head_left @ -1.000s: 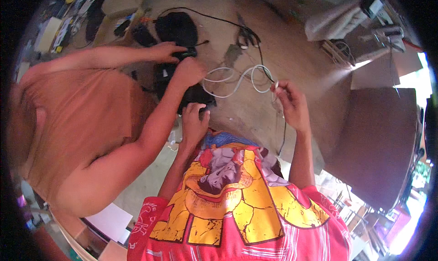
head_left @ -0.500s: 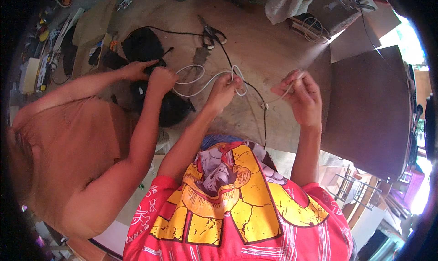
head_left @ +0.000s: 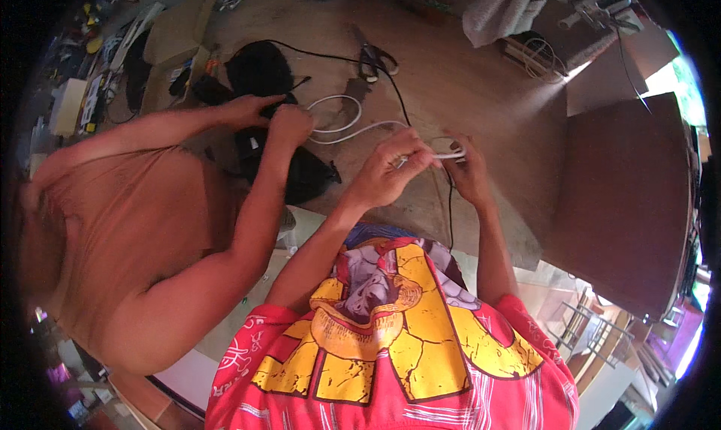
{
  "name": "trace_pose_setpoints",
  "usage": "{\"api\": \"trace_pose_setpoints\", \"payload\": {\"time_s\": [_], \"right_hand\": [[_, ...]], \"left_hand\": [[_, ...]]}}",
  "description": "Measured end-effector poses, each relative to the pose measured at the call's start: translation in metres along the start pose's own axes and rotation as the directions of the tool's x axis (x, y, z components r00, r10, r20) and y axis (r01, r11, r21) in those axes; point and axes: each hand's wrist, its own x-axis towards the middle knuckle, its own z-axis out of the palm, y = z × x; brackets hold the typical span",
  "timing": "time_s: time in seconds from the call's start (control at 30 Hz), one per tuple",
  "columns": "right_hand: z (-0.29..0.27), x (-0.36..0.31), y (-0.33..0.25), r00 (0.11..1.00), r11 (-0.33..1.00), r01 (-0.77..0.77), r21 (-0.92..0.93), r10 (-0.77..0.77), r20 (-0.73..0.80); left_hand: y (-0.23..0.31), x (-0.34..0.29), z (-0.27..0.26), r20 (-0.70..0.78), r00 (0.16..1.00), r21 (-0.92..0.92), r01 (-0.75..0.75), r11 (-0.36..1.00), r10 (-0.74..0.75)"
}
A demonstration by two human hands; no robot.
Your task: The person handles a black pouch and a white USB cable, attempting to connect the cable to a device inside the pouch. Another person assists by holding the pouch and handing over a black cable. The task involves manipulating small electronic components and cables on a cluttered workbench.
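Note:
My left hand [head_left: 392, 167] is closed on a thin white cable [head_left: 346, 139], pinching it between thumb and fingers. Close by on the right, my right hand [head_left: 469, 168] has its fingers curled round a small bend of the same cable. Between the two hands a short stretch of it runs across. From my left hand the cable loops leftward to a co-worker's hand [head_left: 290, 126]. The co-worker's other hand [head_left: 251, 111] rests by a black object [head_left: 259, 69]. A black cord [head_left: 400, 98] passes behind my hands on the brown wooden surface [head_left: 443, 69].
A dark scissor-like tool [head_left: 371, 60] lies across the black cord. At the right stands a large brown panel [head_left: 627, 205]. A pale towel [head_left: 505, 13] hangs at the far right. An open cardboard box [head_left: 178, 33] is at the far left, and the co-worker's arm [head_left: 218, 272] reaches in from the left.
My right hand has come left and down towards my left hand, which has shifted right. The cable between them is now short, and its upright loop no longer shows. The view has shifted slightly.

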Motion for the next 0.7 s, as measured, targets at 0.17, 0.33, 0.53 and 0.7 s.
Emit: {"api": "trace_pose_setpoints", "payload": {"time_s": [0.17, 0.33, 0.53, 0.7], "right_hand": [[-0.013, 0.054, 0.063, 0.983, 0.975, 0.148, -0.168, -0.127, 0.132], [-0.068, 0.087, 0.09, 0.97, 0.934, -0.242, 0.264, 0.228, 0.081], [-0.152, 0.079, 0.049, 0.959, 0.283, 0.148, 0.948, 0.195, -0.208], [-0.216, 0.07, 0.108, 0.881, 0.431, 0.177, 0.885, 0.332, -0.338]], "left_hand": [[0.03, 0.001, -0.006, -0.06, 0.992, -0.11, -0.117, 0.987, 0.11], [0.055, -0.014, -0.019, -0.047, 0.985, -0.127, -0.17, 0.977, 0.165], [0.009, -0.077, -0.043, 0.065, 0.998, 0.226, 0.005, 0.974, -0.02], [-0.013, -0.121, -0.027, -0.009, 0.961, 0.528, 0.239, 0.815, -0.276]]}}
